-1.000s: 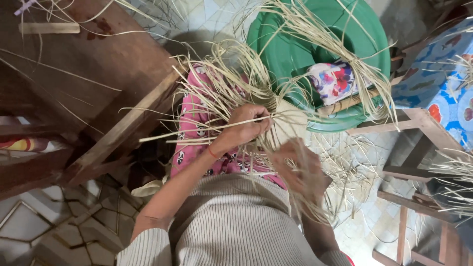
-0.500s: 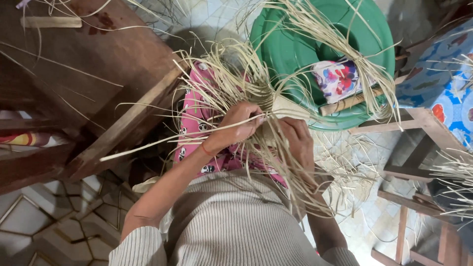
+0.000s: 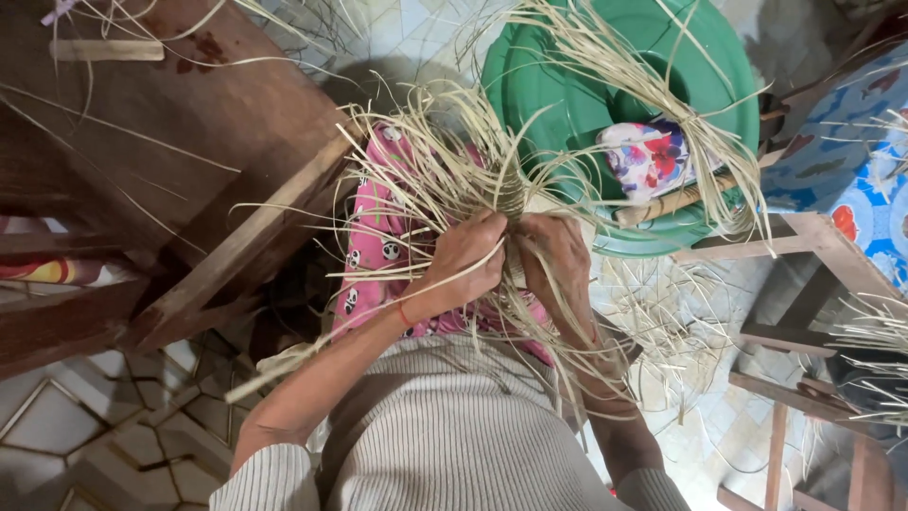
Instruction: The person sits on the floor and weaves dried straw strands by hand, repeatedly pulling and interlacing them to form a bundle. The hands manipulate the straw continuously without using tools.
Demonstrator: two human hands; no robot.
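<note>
A: Tiled floor [image 3: 85, 426], dark wooden worktop [image 3: 189, 123] to the left, green basin [image 3: 567, 85] ahead with more straw draped over it.

B: And the work?

A: Bundle of straw strips [image 3: 445, 180] over the lap. Left hand [image 3: 468, 260] and right hand [image 3: 558, 251] both closed on its woven core, touching. Only a small knot looks woven; most strips hang loose. Early stage, I judge.
</note>
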